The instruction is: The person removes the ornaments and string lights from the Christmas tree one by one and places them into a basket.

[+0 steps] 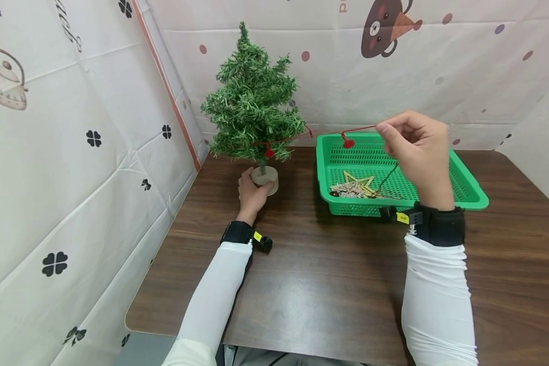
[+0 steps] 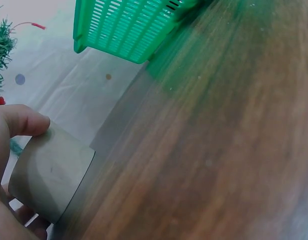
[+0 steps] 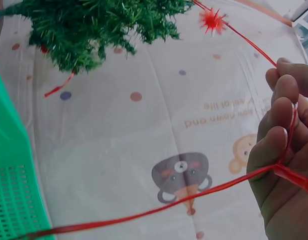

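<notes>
A small artificial Christmas tree (image 1: 253, 96) stands at the back left of the table. My left hand (image 1: 252, 192) grips its round, pale base (image 1: 270, 185) from the near left side, the thumb on top in the left wrist view. Raised above the basket, my right hand (image 1: 418, 152) pinches a thin red string garland (image 3: 250, 42) between thumb and fingertips. It stretches nearly level from the tree's lower branches to the hand, with red spiky ornaments (image 1: 348, 143) hanging on it. Past the pinch, the string runs through the palm and trails down toward the basket.
A green plastic basket (image 1: 322, 175) is on the table (image 1: 302, 284) to the right of the tree. Inside lie a gold star (image 1: 360, 183), small pale decorations (image 1: 349, 191) and a dark wire (image 1: 386, 178). Printed white cloth (image 1: 265, 10) hangs behind and at the left.
</notes>
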`<state>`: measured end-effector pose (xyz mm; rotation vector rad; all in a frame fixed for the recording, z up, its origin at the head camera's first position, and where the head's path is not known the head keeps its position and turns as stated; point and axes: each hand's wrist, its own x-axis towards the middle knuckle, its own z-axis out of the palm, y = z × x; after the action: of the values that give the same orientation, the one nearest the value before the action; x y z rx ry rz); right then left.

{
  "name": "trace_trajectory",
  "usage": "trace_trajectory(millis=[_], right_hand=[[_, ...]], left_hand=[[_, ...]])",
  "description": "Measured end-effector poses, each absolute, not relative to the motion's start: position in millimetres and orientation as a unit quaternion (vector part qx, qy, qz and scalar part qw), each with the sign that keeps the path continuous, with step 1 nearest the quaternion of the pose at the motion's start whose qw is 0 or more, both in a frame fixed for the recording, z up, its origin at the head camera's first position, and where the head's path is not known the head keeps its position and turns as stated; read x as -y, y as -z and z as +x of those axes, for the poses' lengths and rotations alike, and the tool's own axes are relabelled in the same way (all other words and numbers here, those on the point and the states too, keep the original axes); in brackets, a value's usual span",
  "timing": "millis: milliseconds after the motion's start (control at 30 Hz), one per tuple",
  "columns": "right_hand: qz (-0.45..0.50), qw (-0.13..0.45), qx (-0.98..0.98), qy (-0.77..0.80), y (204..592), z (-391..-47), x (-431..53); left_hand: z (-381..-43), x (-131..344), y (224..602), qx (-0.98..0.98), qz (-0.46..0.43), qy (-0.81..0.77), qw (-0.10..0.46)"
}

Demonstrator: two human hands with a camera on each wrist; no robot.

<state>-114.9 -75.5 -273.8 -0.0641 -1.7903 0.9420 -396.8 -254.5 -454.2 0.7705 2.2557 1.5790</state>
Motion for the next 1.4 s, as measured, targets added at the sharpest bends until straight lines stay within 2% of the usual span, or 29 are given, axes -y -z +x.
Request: trace_trajectory(millis=[233,500,1400], right_hand=[[-0.117,0.503,0.784,-0.346,271,-107,90],[-0.156,0.495,0.783,-0.343,272,-106,96],[-0.197,0.513,0.755,-0.358,280,-97,83]], left_hand=[[-405,256,453,-0.76,0.301,-0.553,0.161],[-411,260,452,-0.747,0.307,-0.556,0.199],[-412,259,451,-0.752,0.314,-0.549,0.184]])
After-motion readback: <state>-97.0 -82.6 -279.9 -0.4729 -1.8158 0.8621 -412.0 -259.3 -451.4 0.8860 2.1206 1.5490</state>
